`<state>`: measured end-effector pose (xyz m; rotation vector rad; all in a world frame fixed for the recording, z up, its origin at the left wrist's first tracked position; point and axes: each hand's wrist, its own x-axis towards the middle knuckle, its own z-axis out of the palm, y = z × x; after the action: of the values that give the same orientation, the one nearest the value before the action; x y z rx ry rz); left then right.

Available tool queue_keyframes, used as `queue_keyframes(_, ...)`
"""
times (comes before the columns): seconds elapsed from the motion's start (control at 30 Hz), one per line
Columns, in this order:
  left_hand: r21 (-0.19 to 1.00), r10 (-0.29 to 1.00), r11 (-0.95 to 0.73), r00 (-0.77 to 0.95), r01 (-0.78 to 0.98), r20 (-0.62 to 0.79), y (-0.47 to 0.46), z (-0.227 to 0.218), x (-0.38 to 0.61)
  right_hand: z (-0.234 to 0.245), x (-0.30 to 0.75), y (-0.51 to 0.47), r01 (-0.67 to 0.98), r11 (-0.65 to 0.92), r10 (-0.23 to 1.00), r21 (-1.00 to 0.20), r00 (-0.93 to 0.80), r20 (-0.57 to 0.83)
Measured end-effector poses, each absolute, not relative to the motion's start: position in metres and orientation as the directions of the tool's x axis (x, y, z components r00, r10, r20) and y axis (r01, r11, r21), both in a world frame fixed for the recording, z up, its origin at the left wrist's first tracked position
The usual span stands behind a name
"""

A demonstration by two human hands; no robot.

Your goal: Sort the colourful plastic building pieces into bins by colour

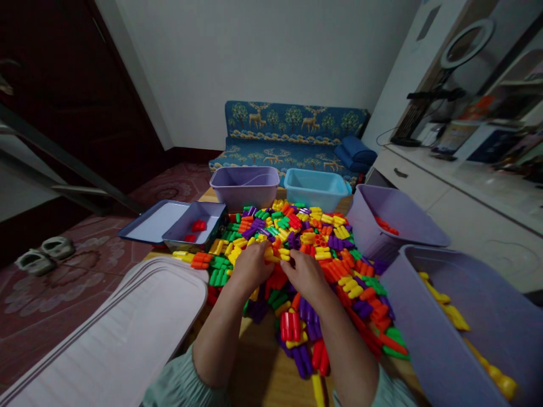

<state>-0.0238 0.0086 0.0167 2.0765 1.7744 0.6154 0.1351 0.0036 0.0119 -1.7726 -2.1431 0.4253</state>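
A heap of bullet-shaped plastic building blocks (291, 223) in red, orange, yellow, green and purple covers much of the wooden table. My left hand (253, 264) is over the middle of the heap, its fingers closed round a yellow building block (270, 254). Just to its right, my right hand (306, 273) pinches the right end of yellow building block pieces (284, 255). The two hands almost meet, and whether the yellow pieces are joined cannot be made out. Under my wrists lie red blocks (290, 326) and purple blocks (302, 360).
Behind the heap stand a purple bin (245, 189) and a light blue bin (316, 189). Two more purple bins (373, 226) line the right, holding red and yellow pieces. An open tin (182, 226) with red blocks and stacked white lids (139, 328) are at left.
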Motion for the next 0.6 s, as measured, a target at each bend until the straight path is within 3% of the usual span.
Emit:
queue_keyframes(0.13,0.781,0.973,-0.231,0.121,0.580,0.198,0.013,0.009,-0.017,0.009,0.141,0.004,0.776,0.180,0.984,-0.605,-0.149,0.101)
queue_keyframes(0.27,0.996,0.994,0.030,0.101,0.080,-0.038,0.009,0.016,-0.003,0.006,0.153,0.010,0.508,0.135,0.990,-0.851,-0.098,0.099)
queue_keyframes(0.4,0.892,0.971,0.217,0.182,-0.396,-0.155,0.008,0.023,0.005,0.005,0.161,0.013,0.324,0.065,0.998,-0.944,-0.013,0.064)
queue_keyframes(0.6,0.724,0.937,0.349,0.199,-0.595,-0.289,0.018,0.014,0.001,0.020,0.155,0.005,0.122,0.020,0.996,-0.992,-0.094,0.008)
